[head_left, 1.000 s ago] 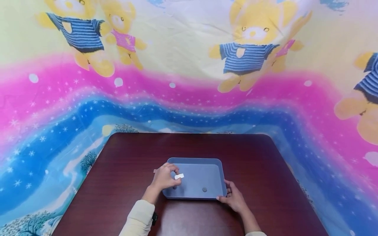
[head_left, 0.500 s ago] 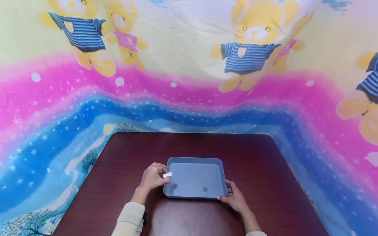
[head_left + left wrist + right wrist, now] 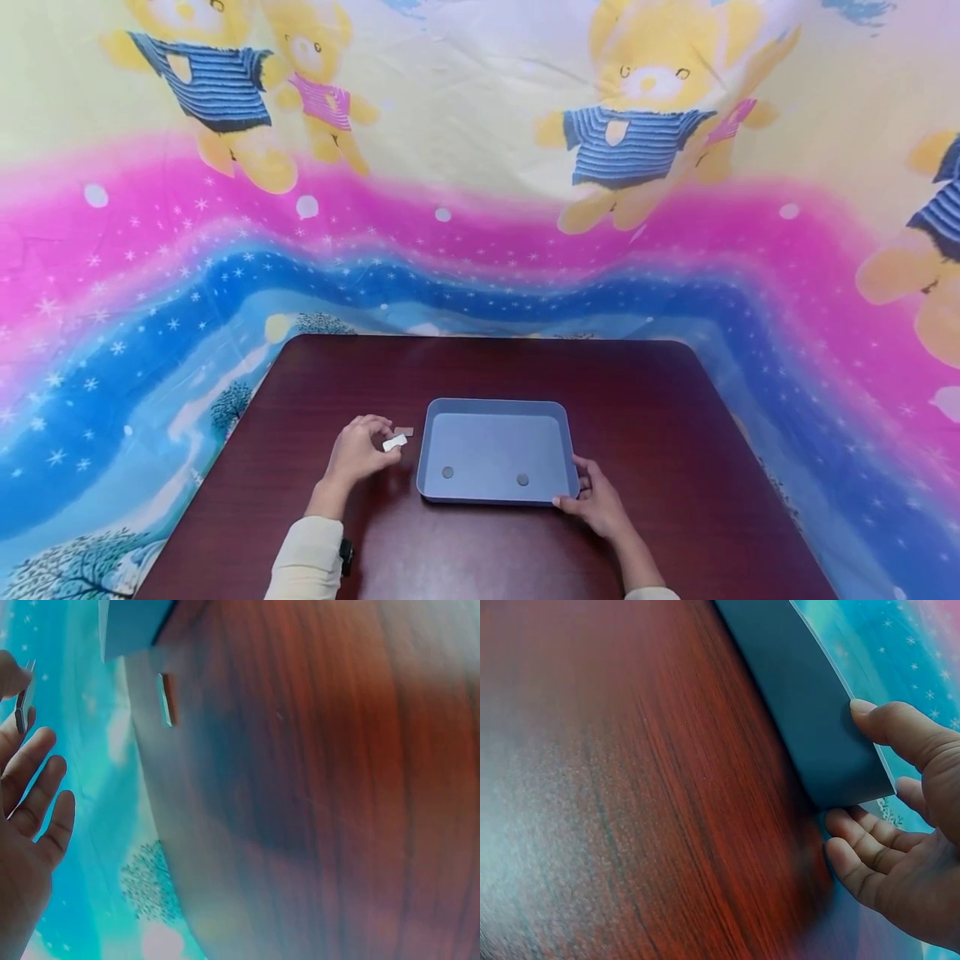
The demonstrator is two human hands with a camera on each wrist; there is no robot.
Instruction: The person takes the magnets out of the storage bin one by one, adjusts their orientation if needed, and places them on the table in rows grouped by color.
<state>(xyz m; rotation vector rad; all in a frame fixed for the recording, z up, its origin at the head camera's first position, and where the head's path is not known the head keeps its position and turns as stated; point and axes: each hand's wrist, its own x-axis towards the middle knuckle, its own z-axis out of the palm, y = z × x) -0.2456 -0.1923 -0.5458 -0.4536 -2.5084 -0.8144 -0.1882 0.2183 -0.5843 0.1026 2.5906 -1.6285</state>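
My left hand [image 3: 354, 457] is left of the grey-blue tray [image 3: 491, 442], pinching a small flat white piece [image 3: 394, 442] between thumb and finger. In the left wrist view the piece [image 3: 25, 703] appears thin and edge-on, while the other fingers spread loosely. Just beyond it, a small flat brownish piece [image 3: 406, 432] lies on the table. Two round greyish discs, a left one [image 3: 447, 472] and a right one [image 3: 522, 480], lie on the tray's floor. My right hand [image 3: 600, 502] holds the tray's near right corner, its thumb on the rim in the right wrist view.
The dark red-brown wooden table [image 3: 487, 550] has rounded far corners. Behind and beside it hangs a colourful cloth [image 3: 480, 242] printed with bears. A dark band [image 3: 346, 557] shows at my left sleeve.
My left hand has moved left with the white piece, from over the tray to beside it. The left disc and the brownish piece now show fully. My right hand stays on the tray.
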